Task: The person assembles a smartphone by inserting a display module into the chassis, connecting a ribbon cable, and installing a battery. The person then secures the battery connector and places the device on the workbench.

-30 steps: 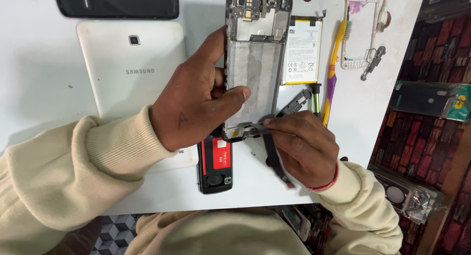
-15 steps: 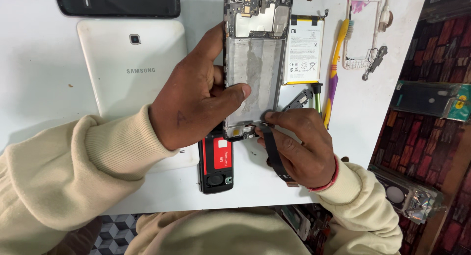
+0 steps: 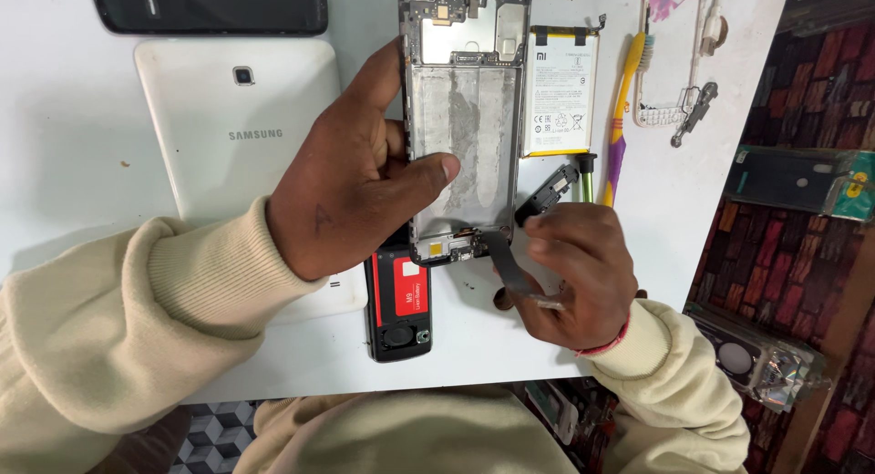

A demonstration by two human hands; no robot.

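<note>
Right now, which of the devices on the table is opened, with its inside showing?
The phone frame under the left hand: bare metal inside shows. The white tablet and black phone stay closed.

white table (image 3: 73,118) | patterned floor (image 3: 205,433) | possibly brick-patterned wall (image 3: 775,246)

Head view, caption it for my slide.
Left hand steadies an opened grey phone frame while right hand holds dark tweezers at its base.
</note>
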